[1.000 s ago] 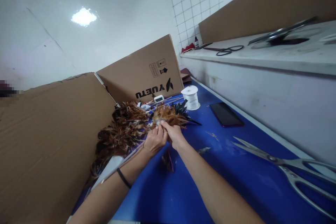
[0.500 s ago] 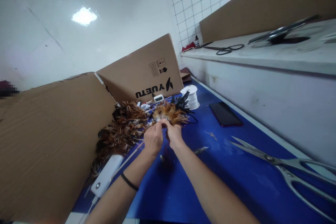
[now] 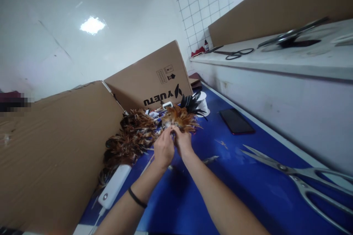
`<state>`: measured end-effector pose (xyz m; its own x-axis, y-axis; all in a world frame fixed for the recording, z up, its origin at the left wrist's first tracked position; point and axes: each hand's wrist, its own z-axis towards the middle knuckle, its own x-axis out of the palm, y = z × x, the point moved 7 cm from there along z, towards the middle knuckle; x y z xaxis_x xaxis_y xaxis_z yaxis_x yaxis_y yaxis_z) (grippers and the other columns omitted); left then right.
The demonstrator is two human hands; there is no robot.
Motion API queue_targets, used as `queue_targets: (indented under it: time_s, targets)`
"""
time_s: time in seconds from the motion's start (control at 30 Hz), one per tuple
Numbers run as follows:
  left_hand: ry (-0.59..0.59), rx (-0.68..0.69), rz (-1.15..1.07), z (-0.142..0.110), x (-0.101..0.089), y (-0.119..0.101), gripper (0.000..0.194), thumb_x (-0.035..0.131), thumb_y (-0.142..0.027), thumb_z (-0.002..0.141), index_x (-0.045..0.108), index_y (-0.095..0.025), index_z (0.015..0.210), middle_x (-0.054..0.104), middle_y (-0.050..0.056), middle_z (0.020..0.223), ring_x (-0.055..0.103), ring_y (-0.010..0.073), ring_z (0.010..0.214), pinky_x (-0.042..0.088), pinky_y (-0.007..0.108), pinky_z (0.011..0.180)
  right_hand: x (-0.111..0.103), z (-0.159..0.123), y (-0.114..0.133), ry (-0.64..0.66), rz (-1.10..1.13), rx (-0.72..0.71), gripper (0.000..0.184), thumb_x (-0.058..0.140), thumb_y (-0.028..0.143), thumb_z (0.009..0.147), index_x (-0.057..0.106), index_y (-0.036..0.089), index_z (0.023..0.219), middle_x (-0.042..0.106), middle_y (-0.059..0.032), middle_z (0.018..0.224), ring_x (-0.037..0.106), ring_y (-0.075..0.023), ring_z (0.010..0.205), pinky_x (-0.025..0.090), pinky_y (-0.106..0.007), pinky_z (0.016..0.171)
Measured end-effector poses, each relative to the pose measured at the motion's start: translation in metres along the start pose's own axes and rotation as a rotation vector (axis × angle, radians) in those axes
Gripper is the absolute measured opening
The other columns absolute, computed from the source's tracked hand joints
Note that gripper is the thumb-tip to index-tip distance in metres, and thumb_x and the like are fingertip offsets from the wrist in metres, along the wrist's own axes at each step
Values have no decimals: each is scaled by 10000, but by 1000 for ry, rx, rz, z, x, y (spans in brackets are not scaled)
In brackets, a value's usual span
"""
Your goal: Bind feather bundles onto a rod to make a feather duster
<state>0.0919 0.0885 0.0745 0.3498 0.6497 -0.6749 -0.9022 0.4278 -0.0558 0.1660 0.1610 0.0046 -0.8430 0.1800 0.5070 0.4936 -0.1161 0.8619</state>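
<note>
A bunch of feathers (image 3: 182,116), orange-brown with long black ones at its far right, is pinched at its pale fluffy base between my two hands. My left hand (image 3: 164,147) is closed at the near left of that base, with a dark band round the wrist. Close against it, my right hand (image 3: 182,141) is closed too, thumb and fingers meeting at the fluff. The exact grip point is partly covered by the fingers. Beside the left hand lies a long heap of brown and black feathers (image 3: 129,136) on the blue table (image 3: 220,191).
Large silver scissors (image 3: 286,170) and a dark phone (image 3: 236,120) lie at the right. A white spool (image 3: 203,104) stands behind the feathers. At the left is a white corded device (image 3: 114,186). Cardboard (image 3: 49,147) walls the left and back; a shelf (image 3: 270,58) runs along the right.
The black feathers of the held bunch have risen and spread in front of the spool. Both hands stay closed together at the base, shifted only slightly. The whole view has tilted a little.
</note>
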Motion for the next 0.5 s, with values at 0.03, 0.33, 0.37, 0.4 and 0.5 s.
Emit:
queue_targets:
  time_s: [0.03,0.33,0.37,0.4,0.5]
  targets:
    - [-24,-61,-49,1,-2,1,338,377,-134,866,460,-158,1193,571,111,1182,541,176,1079,454,332,909,-2,1,2,-14,-16,-20,284,606,406,650,673,138,718,675,-57,617,631,-208,696,449,-242,537]
    - [179,-621,-547,19,11,32,265,416,-346,860,546,-155,989,619,61,807,570,116,553,472,227,465,13,-5,5,86,159,45,258,586,409,681,588,164,599,556,8,464,505,-121,436,383,-219,417]
    - [258,-678,-614,20,17,33,285,385,-378,868,549,-150,919,597,39,722,547,106,505,449,215,430,15,-6,5,105,178,52,274,593,419,677,565,167,573,533,16,444,474,-109,405,364,-217,397]
    - [324,-726,-672,21,21,34,312,361,-403,873,538,-147,853,563,17,643,523,99,465,424,204,401,16,-7,5,123,180,52,296,600,430,671,542,169,545,512,22,426,447,-101,384,345,-216,382]
    - [377,-784,-754,25,24,36,312,377,-426,863,493,-153,765,447,-43,503,428,68,359,323,174,345,16,-6,7,156,122,16,344,610,455,661,516,167,497,476,26,395,417,-93,378,318,-214,375]
